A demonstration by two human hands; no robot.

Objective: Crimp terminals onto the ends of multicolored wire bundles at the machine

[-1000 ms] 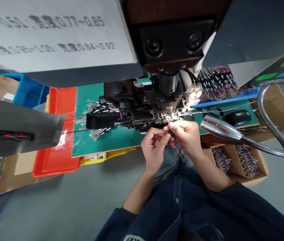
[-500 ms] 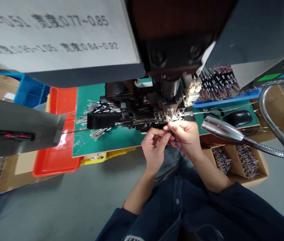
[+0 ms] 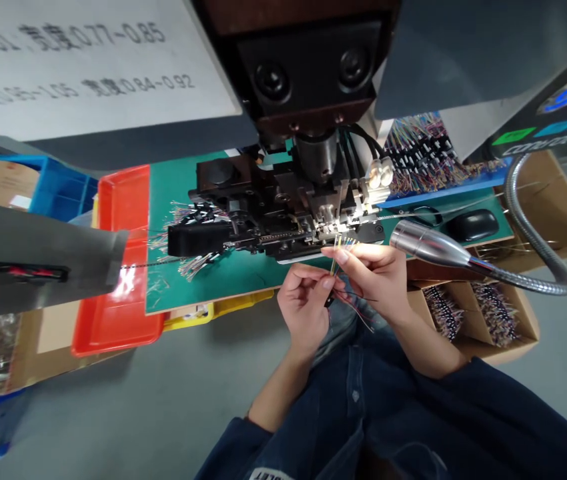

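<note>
Both hands pinch one small bundle of thin coloured wires (image 3: 334,266) just in front of the terminal crimping machine (image 3: 283,200). My left hand (image 3: 306,307) is closed on the lower part of the bundle. Above it and to the right, my right hand (image 3: 376,273) grips the wires near their upper ends, which fan out towards the machine's brightly lit crimping die (image 3: 331,228). Loose wire tails hang below between the hands. A thin strip of terminals runs into the machine from the left. The wire tips look apart from the die.
A metal gooseneck lamp (image 3: 431,248) reaches in close to my right hand. Wire bundles lie on the green board (image 3: 168,293), in a blue tray (image 3: 443,193) and in a cardboard box (image 3: 513,333). A red tray (image 3: 118,327) stands left; a black mouse (image 3: 472,225) lies right.
The hands have drawn slightly back from the crimping die with the wires, and the wire ends now show fanned out. The camera view has shifted a little.
</note>
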